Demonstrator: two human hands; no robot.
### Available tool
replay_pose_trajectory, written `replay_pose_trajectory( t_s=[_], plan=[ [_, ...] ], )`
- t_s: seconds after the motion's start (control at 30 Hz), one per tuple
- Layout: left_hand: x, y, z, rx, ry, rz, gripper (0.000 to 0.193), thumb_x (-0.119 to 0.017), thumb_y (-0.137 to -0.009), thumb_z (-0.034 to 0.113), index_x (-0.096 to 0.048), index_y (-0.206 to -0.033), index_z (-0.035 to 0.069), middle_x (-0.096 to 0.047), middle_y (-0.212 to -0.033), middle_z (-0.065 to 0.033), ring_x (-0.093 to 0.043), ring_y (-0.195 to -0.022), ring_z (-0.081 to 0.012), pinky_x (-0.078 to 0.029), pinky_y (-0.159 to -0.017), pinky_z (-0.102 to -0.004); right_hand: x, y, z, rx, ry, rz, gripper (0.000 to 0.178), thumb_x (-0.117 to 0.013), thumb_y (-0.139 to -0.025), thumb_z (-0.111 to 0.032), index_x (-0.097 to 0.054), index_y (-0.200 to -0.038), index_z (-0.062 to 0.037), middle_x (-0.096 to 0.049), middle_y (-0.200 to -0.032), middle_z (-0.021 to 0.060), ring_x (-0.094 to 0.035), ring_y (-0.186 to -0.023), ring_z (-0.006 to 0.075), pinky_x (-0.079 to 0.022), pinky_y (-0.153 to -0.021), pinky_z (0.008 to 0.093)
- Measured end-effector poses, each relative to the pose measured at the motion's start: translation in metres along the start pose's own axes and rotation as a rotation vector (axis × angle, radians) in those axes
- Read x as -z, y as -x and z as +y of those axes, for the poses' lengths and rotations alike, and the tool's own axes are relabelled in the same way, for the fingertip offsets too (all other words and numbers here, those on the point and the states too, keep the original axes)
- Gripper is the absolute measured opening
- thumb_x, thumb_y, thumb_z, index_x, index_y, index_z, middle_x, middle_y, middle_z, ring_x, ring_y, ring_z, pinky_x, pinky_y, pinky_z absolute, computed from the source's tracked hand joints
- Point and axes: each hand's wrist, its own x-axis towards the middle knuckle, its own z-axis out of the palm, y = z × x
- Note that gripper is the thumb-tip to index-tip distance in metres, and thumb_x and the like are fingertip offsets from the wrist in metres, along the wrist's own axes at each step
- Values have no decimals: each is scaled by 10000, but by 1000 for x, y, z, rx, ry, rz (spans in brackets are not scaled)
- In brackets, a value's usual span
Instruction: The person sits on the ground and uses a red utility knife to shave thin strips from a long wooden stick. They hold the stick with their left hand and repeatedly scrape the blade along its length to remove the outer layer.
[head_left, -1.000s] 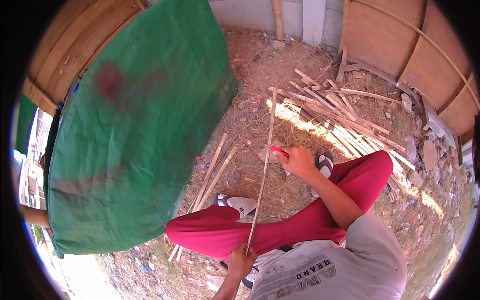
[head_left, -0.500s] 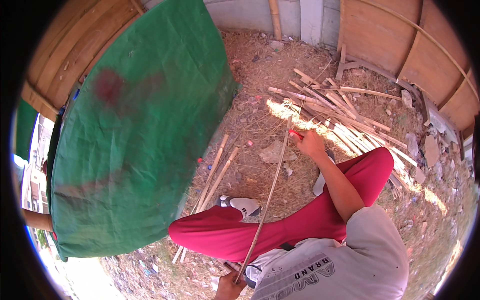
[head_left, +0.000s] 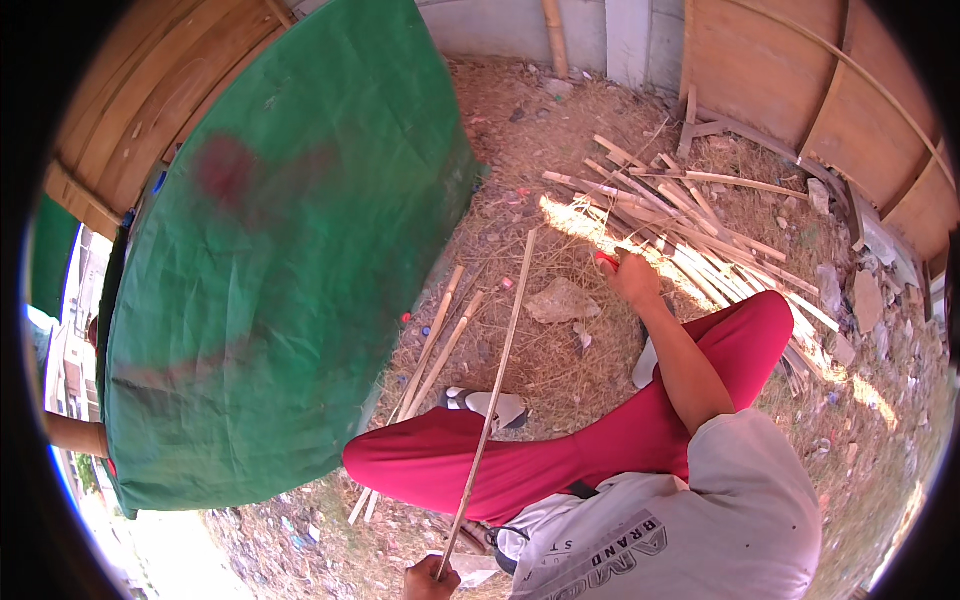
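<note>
The left grip (head_left: 432, 580) is closed around the low end of a long, thin stick (head_left: 497, 383). From that grip the stick leans up and a little to the right, over the red pants (head_left: 560, 455), and its top end points away from the person. The right grip (head_left: 634, 280) is curled shut on a small red tool (head_left: 606, 261) — most of it is hidden by the fingers, so I cannot tell its kind. The right grip is near the stick's top, on its right side, but does not touch it. A flat stone (head_left: 562, 301) lies to the left of the right grip and a bit lower. Past the right grip is a messy pile of sticks (head_left: 700, 238) on the dry ground. Far up from the left grip hangs a big green sheet (head_left: 290, 260).
</note>
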Motion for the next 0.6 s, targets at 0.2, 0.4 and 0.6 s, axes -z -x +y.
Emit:
replay_pose_trajectory(
  t_s=[0.2,0.4,0.6],
  plan=[
    [-45,-46,20,47,272,46,135,-724,-837,81,-667,-918,-10,-702,-752,-103,-706,-704,-178,-541,-632,-324,17,35,-33,153,-55,3,708,-631,-969,-517,-441,-1515,-108,-740,-922,229,-726,-875,403,-560,-798,511],
    [-78,-100,54,11,292,90,189,-771,-825,153,-688,-920,12,-692,-700,-60,-657,-626,-132,-522,-617,-320,15,56,-46,296,-538,123,480,-678,-979,-427,-708,-1197,-1,-675,-686,113,-655,-630,202,-492,-595,369],
    [-85,-128,88,-86,118,283,189,-733,-853,172,-684,-958,23,-715,-750,-160,-704,-682,-360,-552,-659,-435,34,114,-75,335,-725,-200,431,-690,-965,-429,-772,-1103,-28,-677,-693,123,-605,-589,187,-466,-571,358]
  ],
)
